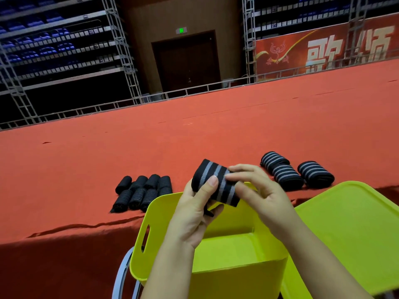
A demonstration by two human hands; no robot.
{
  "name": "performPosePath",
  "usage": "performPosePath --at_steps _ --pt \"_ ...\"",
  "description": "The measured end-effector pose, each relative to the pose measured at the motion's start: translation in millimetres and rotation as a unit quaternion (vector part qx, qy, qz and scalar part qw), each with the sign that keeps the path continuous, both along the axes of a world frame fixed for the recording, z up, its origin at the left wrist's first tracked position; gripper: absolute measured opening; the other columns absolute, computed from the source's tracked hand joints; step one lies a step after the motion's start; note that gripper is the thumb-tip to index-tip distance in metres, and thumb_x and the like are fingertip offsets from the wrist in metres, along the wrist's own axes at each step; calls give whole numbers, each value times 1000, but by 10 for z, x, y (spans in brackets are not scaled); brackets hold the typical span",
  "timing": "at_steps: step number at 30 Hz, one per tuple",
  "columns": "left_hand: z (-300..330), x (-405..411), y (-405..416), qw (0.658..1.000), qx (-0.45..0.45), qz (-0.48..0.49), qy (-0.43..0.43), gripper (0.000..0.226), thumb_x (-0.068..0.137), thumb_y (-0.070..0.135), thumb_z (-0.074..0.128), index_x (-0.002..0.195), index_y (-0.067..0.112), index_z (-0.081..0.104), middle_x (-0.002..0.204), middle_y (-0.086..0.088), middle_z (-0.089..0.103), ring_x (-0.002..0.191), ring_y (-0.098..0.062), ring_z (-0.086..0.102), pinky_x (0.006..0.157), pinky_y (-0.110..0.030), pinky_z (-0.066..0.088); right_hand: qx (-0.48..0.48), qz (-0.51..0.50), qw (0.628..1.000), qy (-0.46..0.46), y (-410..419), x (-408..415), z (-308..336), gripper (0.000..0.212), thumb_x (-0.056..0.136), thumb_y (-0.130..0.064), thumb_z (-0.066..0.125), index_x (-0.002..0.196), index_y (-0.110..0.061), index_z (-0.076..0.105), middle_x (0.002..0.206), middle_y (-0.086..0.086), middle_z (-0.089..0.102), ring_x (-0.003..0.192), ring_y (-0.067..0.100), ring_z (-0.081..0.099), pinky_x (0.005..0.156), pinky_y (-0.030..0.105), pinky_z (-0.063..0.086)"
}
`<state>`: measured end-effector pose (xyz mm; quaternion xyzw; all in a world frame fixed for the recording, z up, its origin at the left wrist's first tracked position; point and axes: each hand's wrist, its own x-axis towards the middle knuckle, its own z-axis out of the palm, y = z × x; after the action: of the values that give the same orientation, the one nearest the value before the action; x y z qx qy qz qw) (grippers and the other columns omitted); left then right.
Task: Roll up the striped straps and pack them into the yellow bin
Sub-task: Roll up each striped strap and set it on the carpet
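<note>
Your left hand (194, 214) clasps the striped strap (217, 184) while your right hand (257, 190) pinches its edge, probably to keep the roll tight. Directly below the grip sits the yellow bin (155, 214); beyond lie rolled straps (295, 171) on the red-covered desk (194, 130), then bleachers (54, 46).

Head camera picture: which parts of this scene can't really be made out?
- Yellow bin: its floor is partly covered by both hands.
- Striped strap: its loose end is hidden behind the left hand.
- Yellow lid: cut off by the right edge.
- Dark rolls: stripes too faint to count.
</note>
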<state>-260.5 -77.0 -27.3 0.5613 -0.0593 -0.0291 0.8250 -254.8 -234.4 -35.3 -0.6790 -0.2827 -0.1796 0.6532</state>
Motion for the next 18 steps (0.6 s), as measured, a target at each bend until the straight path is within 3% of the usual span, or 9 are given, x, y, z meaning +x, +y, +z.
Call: performPosePath --at_steps 2,6,9,11,12,15,18 --pt "33 1 55 998 33 -40 -21 84 42 51 91 116 25 61 101 4 68 82 -8 66 61 -22 51 35 33 994 94 -101 13 68 40 78 -61 64 105 -32 71 115 -6 65 115 10 59 94 25 49" --pt "149 19 83 990 65 -112 -63 60 59 40 88 113 23 66 112 -1 69 95 -14 67 70 -26 54 -8 114 965 236 -303 77 160 39 79 -33 74 115 -26 64 116 10 65 106 19 66 86 38 56" --pt "204 121 41 987 44 -149 -44 54 70 24 81 119 13 62 122 -8 67 101 -19 67 74 -29 55 -49 104 961 253 -429 127 266 45 73 -30 79 115 -25 63 114 13 63 104 20 67 85 38 57" --pt "223 250 -8 991 25 -135 3 57 68 20 86 118 10 61 116 -10 68 95 -20 70 72 -28 56 -93 74 959 259 -502 208 351 49 66 -36 73 114 -31 61 111 7 64 102 16 66 89 41 55" --pt "228 337 -39 991 22 -128 19 48 72 18 81 116 9 62 112 -10 69 91 -19 70 71 -27 56 -110 64 956 263 -544 270 397 50 65 -39 71 113 -33 60 111 4 64 102 14 66 90 41 55" --pt "341 606 -172 990 33 -124 62 35 80 17 72 112 8 62 106 -7 67 82 -16 68 68 -25 56 -158 41 951 263 -668 545 510 43 74 -40 70 115 -36 57 111 0 64 105 13 63 89 38 51" --pt "402 973 -348 986 35 -113 116 29 78 17 67 105 7 62 100 -8 63 79 -20 63 68 -27 54 -175 10 945 277 -804 903 518 36 84 -37 67 119 -36 55 114 0 62 110 13 58 96 43 47"
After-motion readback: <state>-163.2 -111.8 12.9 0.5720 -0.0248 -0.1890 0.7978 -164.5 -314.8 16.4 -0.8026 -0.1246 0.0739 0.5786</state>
